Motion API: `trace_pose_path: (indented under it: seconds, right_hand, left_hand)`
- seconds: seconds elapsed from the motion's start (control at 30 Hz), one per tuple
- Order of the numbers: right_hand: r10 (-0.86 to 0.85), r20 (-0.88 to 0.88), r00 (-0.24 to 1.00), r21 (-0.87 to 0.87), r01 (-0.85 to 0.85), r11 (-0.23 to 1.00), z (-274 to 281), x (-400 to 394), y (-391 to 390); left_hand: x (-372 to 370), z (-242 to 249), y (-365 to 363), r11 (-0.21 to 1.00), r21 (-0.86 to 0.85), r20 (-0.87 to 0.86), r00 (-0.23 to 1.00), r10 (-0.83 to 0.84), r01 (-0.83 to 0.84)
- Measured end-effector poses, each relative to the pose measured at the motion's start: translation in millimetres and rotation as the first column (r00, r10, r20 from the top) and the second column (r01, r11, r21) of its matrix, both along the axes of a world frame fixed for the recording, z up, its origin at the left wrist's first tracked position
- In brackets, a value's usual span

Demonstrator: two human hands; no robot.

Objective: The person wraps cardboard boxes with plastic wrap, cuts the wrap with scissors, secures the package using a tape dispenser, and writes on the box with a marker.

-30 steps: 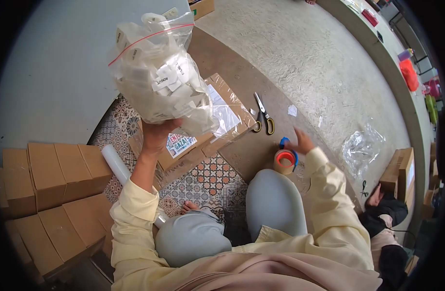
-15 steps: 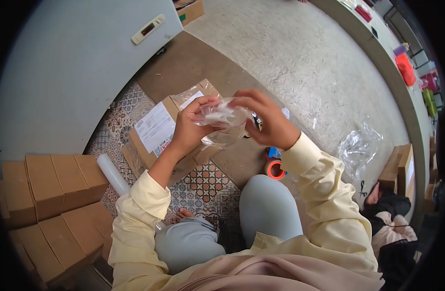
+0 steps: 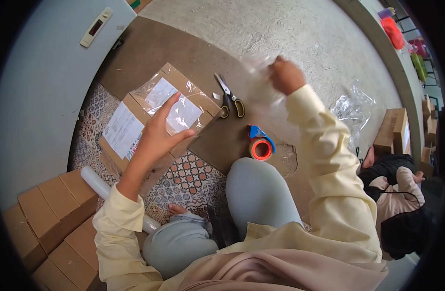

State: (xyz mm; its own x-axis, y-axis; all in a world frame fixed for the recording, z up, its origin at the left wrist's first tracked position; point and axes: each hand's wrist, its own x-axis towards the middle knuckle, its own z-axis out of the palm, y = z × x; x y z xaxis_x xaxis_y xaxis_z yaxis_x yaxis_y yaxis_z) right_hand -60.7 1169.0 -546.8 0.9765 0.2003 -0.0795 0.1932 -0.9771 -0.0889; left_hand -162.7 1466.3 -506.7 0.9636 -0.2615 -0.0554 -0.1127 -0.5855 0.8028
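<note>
My left hand (image 3: 157,133) is open, thumb and fingers spread, just over or touching a cardboard box (image 3: 176,77) wrapped in clear plastic. White printed paper sheets (image 3: 123,127) show through that wrap. Off to the right, my right hand (image 3: 286,76) is closed on a piece of clear plastic (image 3: 261,72), which is smeared by motion. Scissors (image 3: 240,108) with black and yellow handles lie partly spread on the floor between the hands. Nearer my knee sits a blue tape dispenser (image 3: 254,132) with a roll of tape in it.
Stacked cardboard boxes (image 3: 50,199) and a pale plastic roll (image 3: 94,182) are at my left. A white appliance (image 3: 43,72) stands behind them. Crumpled clear plastic (image 3: 353,109) and more boxes (image 3: 392,130) are at right, near another person (image 3: 389,182) on the floor.
The clear plastic has gone from between both hands up and right with my right hand. My left hand has let go and opened over the box. The view has shifted, uncovering the scissors.
</note>
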Motion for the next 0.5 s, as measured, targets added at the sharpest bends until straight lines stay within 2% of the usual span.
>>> trace_pose_path:
  seconds: [0.07, 0.1, 0.17, 0.2, 0.27, 0.33, 0.37, 0.4, 0.43, 0.47, 0.5]
  right_hand:
    - [-0.07, 0.165, 0.984, -0.133, 0.092, 0.987, -17, 17, -21]
    - [-0.066, 0.159, 0.985, -0.134, 0.087, 0.987, -40, 23, -32]
    - [-0.03, 0.299, 0.954, -0.224, 0.101, 0.969, -115, 24, -56]
    - [-0.05, 0.141, 0.989, -0.205, 0.079, 0.975, -149, 15, -69]
    - [0.005, 0.235, 0.972, -0.373, 0.086, 0.924, -141, -33, -56]
    - [0.034, 0.196, 0.98, -0.268, 0.02, 0.963, -139, -65, -54]
    - [-0.055, -0.063, 0.997, -0.01, 0.054, 0.998, -139, -85, -58]
    - [-0.077, -0.333, 0.94, 0.226, 0.159, 0.961, -141, -106, -62]
    - [-0.104, -0.563, 0.82, 0.272, 0.303, 0.913, -149, -125, -64]
    - [-0.098, -0.755, 0.648, 0.275, 0.449, 0.85, -159, -141, -65]
    - [-0.098, -0.754, 0.649, 0.271, 0.444, 0.854, -169, -152, -65]
  left_hand:
    - [-9, 0, 11, 0.979, 0.2, -0.009, 0.999, -0.034, 0.035]
    - [-15, -2, 16, 0.962, 0.269, -0.013, 0.999, -0.048, 0.049]
    - [-31, -19, 24, 0.956, 0.281, -0.043, 0.996, -0.078, 0.087]
    - [-40, -30, 27, 0.948, 0.294, -0.068, 0.992, -0.108, 0.124]
    - [-64, -44, 37, 0.957, 0.251, -0.132, 0.984, -0.118, 0.148]
    - [-92, -50, 45, 0.949, 0.109, -0.396, 0.888, -0.232, 0.297]
    - [-102, -52, 49, 0.953, 0.105, -0.404, 0.887, -0.222, 0.286]
    - [-111, -54, 52, 0.957, 0.033, -0.557, 0.8, -0.222, 0.288]
    - [-121, -56, 54, 0.959, -0.041, -0.691, 0.686, -0.23, 0.28]
    - [-131, -63, 56, 0.961, -0.047, -0.693, 0.684, -0.228, 0.273]
    - [-139, -73, 57, 0.966, -0.04, -0.716, 0.668, -0.205, 0.254]
